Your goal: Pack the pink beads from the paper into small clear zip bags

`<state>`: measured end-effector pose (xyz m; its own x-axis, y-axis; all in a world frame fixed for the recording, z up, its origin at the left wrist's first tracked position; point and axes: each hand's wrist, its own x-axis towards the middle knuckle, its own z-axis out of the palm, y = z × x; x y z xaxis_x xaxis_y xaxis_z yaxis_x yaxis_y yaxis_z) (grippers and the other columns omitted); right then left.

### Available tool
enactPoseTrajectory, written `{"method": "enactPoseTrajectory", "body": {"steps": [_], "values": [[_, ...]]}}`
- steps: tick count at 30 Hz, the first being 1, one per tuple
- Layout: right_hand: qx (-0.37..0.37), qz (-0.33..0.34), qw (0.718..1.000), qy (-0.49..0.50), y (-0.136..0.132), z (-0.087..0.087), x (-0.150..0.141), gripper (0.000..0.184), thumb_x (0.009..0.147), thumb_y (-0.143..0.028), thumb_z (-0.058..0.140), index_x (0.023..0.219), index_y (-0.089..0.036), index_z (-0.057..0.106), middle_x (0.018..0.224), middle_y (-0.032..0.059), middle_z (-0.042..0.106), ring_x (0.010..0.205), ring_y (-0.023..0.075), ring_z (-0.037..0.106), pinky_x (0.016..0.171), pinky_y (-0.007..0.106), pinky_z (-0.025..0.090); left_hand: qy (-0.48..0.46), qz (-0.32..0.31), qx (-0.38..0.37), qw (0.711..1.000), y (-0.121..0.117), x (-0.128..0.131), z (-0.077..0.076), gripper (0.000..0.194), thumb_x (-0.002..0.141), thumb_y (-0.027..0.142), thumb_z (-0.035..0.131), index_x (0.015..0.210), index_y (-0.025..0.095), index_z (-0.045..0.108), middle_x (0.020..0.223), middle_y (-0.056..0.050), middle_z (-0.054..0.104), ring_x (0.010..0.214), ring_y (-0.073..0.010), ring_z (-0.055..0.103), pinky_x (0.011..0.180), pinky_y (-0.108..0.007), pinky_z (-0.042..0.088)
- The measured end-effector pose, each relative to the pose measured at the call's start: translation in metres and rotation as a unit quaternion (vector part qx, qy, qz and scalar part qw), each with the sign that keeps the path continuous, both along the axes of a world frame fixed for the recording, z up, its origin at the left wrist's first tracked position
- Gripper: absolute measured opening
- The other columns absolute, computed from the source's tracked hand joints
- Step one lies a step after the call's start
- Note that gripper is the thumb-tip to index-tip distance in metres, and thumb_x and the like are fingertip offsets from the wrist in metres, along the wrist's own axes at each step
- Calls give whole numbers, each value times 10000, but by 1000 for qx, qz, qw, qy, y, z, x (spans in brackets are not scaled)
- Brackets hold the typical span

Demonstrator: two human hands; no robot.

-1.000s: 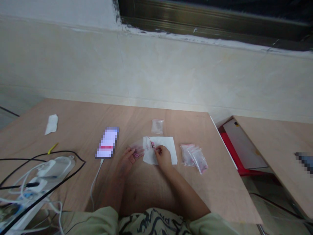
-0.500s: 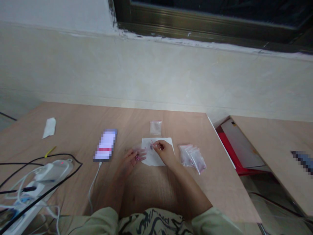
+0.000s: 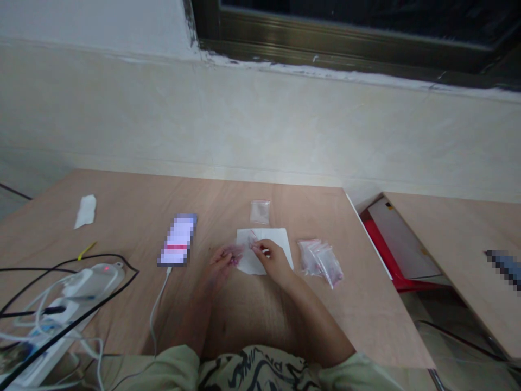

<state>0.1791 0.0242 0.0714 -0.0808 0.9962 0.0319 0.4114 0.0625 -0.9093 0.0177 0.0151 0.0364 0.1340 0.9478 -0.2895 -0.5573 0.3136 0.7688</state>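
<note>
A wooden table (image 3: 122,212) runs beneath a pale wall (image 3: 260,125), with a power strip (image 3: 95,279) and looping cables (image 3: 101,256) at its left, a phone (image 3: 178,240) with a blurred screen near the middle, and a crumpled tissue (image 3: 85,212) farther off. A bundle of clear plastic bags (image 3: 319,263) with pink contents lies just right of a white paper sheet (image 3: 277,239), and one small clear bag (image 3: 259,212) lies just above the sheet. Both hands are busy with fine pinching work at the sheet's left edge: the left hand (image 3: 220,269) is curled closed around small pink bits (image 3: 235,259), while the right hand (image 3: 274,263) is closed in a pinch beside them, though what it holds is too small to tell
</note>
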Motion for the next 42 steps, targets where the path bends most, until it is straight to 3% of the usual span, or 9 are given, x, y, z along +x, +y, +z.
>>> {"method": "enactPoseTrajectory", "body": {"steps": [6, 9, 11, 14, 19, 25, 29, 36, 42], "values": [[74, 51, 994, -62, -4, 17, 4, 150, 764, -175, 468, 744, -180, 617, 794, 61, 636, 788, 171, 541, 735, 314, 397, 148, -6, 43, 988, 6, -8, 20, 235, 672, 239, 622, 902, 192, 609, 941, -26, 646, 874, -168, 573, 784, -269, 422], [69, 76, 994, -44, -9, 23, 3, 142, 762, -177, 472, 748, -187, 613, 805, 49, 642, 802, 168, 547, 753, 312, 388, 267, -83, 94, 956, 14, -6, 31, 187, 670, 281, 614, 833, 192, 639, 829, -16, 661, 765, -159, 587, 720, -252, 431], [35, 42, 998, -6, -11, 23, 3, 115, 746, -204, 496, 798, -182, 595, 781, 42, 638, 751, 159, 555, 692, 288, 410, 315, -116, 120, 934, 17, -5, 34, 142, 668, 293, 611, 757, 190, 651, 752, -8, 661, 712, -153, 585, 688, -243, 431], [-28, -30, 998, 48, -11, 18, 6, 151, 692, -242, 552, 820, -163, 568, 688, 21, 618, 619, 138, 550, 587, 254, 421, 330, -131, 133, 925, 16, -4, 33, 128, 679, 298, 597, 730, 191, 646, 718, -1, 656, 690, -148, 583, 656, -237, 431], [-58, -69, 995, 31, -8, 14, 13, 99, 642, -244, 576, 585, -165, 560, 569, -3, 581, 548, 123, 513, 550, 241, 402, 331, -133, 124, 926, 13, -6, 35, 137, 667, 300, 603, 729, 186, 649, 702, -2, 659, 677, -157, 585, 634, -245, 430], [-39, -93, 995, 1, -10, 13, 14, 72, 622, -207, 581, 561, -171, 567, 561, -8, 565, 551, 124, 490, 562, 247, 384, 431, -108, 194, 875, 15, -6, 47, 96, 641, 289, 617, 641, 208, 668, 655, -4, 645, 663, -166, 560, 644, -250, 406], [-29, -64, 997, 24, -14, 11, 12, 103, 668, -269, 557, 658, -175, 599, 690, 15, 614, 676, 147, 531, 641, 268, 399, 450, -65, 222, 863, 14, -4, 47, 91, 633, 295, 620, 640, 215, 665, 665, -5, 640, 674, -167, 555, 673, -255, 405], [-44, -48, 996, 68, -19, 14, 4, 136, 682, -285, 545, 632, -166, 587, 640, 10, 595, 659, 145, 522, 640, 262, 391, 428, -152, 220, 863, 5, 0, 45, 133, 700, 302, 549, 718, 195, 626, 688, 2, 617, 676, -147, 549, 653, -236, 405], [-31, -7, 993, 117, -22, 15, -1, 134, 681, -302, 554, 668, -173, 589, 668, 6, 597, 650, 134, 521, 622, 248, 393, 433, -122, 254, 856, 4, 6, 51, 133, 687, 299, 566, 634, 194, 630, 635, 0, 600, 672, -155, 530, 657, -245, 390]]}}
